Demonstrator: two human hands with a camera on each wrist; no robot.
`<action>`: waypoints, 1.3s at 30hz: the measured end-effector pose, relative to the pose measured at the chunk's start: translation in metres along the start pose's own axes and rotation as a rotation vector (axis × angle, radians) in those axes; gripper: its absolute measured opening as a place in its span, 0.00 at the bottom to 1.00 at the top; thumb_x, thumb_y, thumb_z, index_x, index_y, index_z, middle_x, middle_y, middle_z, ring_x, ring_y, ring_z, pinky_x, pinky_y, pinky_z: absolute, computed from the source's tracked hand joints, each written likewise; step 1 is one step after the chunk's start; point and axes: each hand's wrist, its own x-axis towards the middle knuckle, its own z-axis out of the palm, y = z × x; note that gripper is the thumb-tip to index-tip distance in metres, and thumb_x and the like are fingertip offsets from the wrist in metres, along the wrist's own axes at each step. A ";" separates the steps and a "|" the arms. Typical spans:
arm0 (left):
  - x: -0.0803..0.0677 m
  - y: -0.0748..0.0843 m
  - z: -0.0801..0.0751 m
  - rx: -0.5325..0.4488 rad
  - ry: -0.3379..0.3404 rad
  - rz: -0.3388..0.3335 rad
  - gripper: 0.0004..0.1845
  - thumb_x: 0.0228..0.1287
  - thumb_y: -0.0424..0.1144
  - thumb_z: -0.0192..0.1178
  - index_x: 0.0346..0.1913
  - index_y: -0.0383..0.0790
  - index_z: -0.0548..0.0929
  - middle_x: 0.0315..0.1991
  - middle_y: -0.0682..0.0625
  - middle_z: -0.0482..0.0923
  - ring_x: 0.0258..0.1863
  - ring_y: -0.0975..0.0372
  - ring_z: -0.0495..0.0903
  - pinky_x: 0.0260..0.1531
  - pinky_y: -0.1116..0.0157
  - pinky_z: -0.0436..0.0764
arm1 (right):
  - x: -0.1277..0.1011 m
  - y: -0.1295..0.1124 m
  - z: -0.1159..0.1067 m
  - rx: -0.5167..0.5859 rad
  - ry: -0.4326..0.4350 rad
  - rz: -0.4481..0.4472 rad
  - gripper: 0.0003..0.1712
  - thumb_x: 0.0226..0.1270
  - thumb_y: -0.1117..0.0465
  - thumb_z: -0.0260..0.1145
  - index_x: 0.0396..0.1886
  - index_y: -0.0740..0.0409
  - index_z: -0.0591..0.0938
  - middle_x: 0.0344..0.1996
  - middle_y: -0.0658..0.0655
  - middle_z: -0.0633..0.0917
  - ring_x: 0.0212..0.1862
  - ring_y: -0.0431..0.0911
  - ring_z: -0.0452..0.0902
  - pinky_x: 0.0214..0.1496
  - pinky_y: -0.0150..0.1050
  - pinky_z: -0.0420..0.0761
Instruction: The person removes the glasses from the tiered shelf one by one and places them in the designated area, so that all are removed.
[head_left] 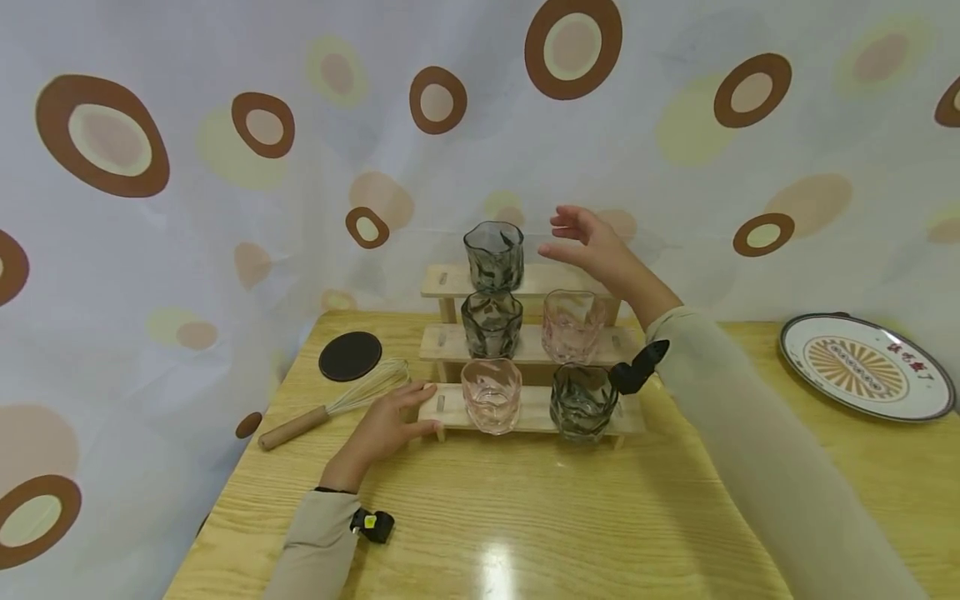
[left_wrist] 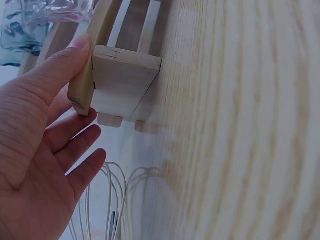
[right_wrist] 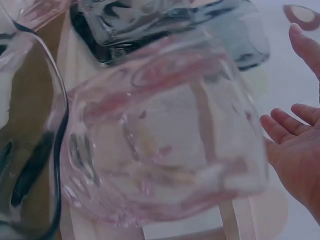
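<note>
With the left hand (head_left: 385,427) I grip the front left corner of the wooden rack (head_left: 536,408) by the desk's (head_left: 450,508) back edge, but lowering the empty right hand (head_left: 597,248) could topple the rack's right-edge pink glass (head_left: 573,329).

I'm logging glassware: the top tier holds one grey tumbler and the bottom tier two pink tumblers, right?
No: the head view shows the bottom tier holding one pink tumbler and one dark grey tumbler. The top tier does hold a single grey tumbler.

The top shelf (head_left: 570,280) has room right of its grey glass (head_left: 493,258) — the pink glass (head_left: 573,329) one tier below stands in front
</note>
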 end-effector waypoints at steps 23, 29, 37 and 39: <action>0.002 0.003 -0.003 0.035 0.008 0.039 0.33 0.57 0.45 0.67 0.65 0.38 0.72 0.67 0.37 0.63 0.68 0.44 0.60 0.63 0.46 0.63 | 0.029 -0.019 0.047 0.009 -0.080 0.050 0.50 0.61 0.51 0.69 0.76 0.53 0.50 0.70 0.57 0.59 0.71 0.49 0.53 0.69 0.49 0.60; 0.002 0.003 -0.002 0.033 0.012 0.025 0.34 0.57 0.45 0.67 0.65 0.39 0.72 0.67 0.38 0.64 0.68 0.45 0.60 0.64 0.46 0.62 | 0.030 -0.018 0.049 0.036 -0.079 0.070 0.50 0.61 0.51 0.69 0.75 0.56 0.51 0.69 0.57 0.61 0.69 0.49 0.56 0.67 0.50 0.63; 0.000 0.000 0.000 0.027 0.021 0.034 0.34 0.56 0.45 0.68 0.65 0.38 0.72 0.67 0.37 0.64 0.67 0.44 0.60 0.63 0.46 0.63 | 0.032 -0.016 0.054 0.028 -0.062 0.067 0.45 0.61 0.50 0.69 0.72 0.55 0.57 0.64 0.57 0.65 0.65 0.48 0.62 0.64 0.50 0.67; 0.000 -0.001 0.000 0.021 0.024 0.032 0.34 0.56 0.45 0.68 0.65 0.38 0.72 0.67 0.37 0.64 0.67 0.44 0.60 0.63 0.46 0.63 | 0.032 -0.016 0.055 0.022 -0.057 0.067 0.44 0.61 0.50 0.69 0.72 0.55 0.58 0.63 0.56 0.66 0.65 0.48 0.62 0.64 0.50 0.67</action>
